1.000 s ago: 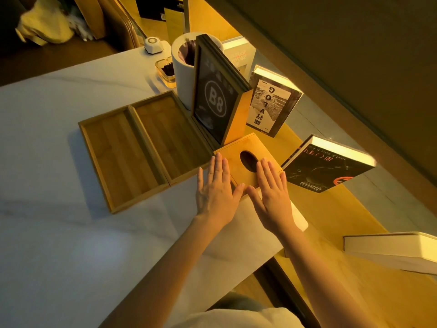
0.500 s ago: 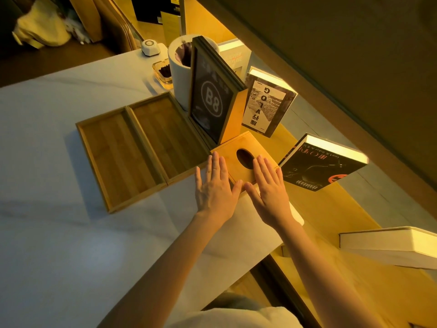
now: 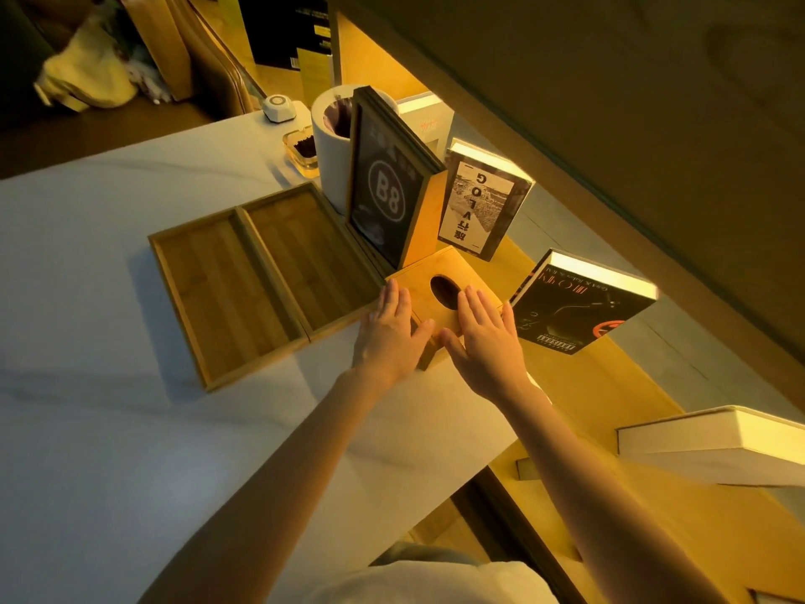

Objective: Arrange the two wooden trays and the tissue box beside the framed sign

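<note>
Two shallow wooden trays lie side by side on the white table: the left tray [image 3: 222, 298] and the right tray [image 3: 311, 255], whose far edge reaches the framed sign [image 3: 385, 198], a dark upright panel marked "B8". A wooden tissue box [image 3: 431, 276] with an oval hole on top stands just in front of the sign. My left hand [image 3: 387, 333] lies flat with fingers spread on the box's near left corner. My right hand [image 3: 485, 340] rests flat on its near right side, fingertips by the hole. Neither hand grips anything.
A white cylindrical bin [image 3: 333, 154], a glass dish [image 3: 305, 152] and a small white device [image 3: 279, 109] stand behind the sign. Books [image 3: 479, 202] [image 3: 579, 307] lean along the lit wooden ledge at right; another white book [image 3: 714, 446] lies near right. The table edge [image 3: 479, 455] drops off below my right arm.
Both hands have stayed flat on the tissue box with hardly any shift. The trays, box and sign keep their places.
</note>
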A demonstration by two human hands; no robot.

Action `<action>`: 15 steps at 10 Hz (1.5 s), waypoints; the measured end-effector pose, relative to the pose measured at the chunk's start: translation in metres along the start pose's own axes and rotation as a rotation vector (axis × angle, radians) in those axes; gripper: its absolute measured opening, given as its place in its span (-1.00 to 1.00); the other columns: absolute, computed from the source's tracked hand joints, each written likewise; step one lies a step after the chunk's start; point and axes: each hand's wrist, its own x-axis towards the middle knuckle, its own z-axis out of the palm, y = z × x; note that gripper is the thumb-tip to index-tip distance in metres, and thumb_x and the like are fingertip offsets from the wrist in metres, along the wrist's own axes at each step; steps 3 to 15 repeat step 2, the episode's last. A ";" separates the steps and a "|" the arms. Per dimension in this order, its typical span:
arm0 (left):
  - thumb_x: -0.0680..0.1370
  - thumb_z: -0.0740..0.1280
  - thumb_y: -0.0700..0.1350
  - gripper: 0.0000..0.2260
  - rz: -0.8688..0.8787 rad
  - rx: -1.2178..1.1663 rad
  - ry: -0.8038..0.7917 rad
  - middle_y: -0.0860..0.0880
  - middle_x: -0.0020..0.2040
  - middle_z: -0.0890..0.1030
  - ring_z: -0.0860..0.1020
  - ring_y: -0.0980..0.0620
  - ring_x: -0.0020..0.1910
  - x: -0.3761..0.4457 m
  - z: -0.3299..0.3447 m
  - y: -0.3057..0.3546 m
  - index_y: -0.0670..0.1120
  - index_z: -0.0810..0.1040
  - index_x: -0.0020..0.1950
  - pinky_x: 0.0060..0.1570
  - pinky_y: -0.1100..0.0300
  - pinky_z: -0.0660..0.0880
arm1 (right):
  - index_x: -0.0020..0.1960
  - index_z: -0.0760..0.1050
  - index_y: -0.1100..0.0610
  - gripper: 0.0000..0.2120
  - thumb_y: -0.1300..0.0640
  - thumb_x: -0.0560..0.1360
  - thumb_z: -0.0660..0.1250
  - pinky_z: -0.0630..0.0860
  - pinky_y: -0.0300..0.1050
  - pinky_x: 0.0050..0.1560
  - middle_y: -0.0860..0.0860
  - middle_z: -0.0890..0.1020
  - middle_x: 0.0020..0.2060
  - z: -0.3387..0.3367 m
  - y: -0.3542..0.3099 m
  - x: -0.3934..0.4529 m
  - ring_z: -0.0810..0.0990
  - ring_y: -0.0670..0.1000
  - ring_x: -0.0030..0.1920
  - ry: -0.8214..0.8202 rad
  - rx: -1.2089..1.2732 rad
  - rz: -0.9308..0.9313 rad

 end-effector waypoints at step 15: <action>0.57 0.12 -0.06 -0.69 0.046 -0.282 -0.041 -0.19 0.26 0.51 0.45 -0.11 0.24 -0.017 -0.066 -0.013 -0.17 0.44 0.24 0.12 0.17 0.34 | 0.30 0.39 0.11 -0.65 0.03 0.54 0.19 0.48 -0.04 0.21 0.07 0.54 0.24 -0.037 -0.042 0.019 0.52 0.07 0.20 -0.064 0.173 -0.148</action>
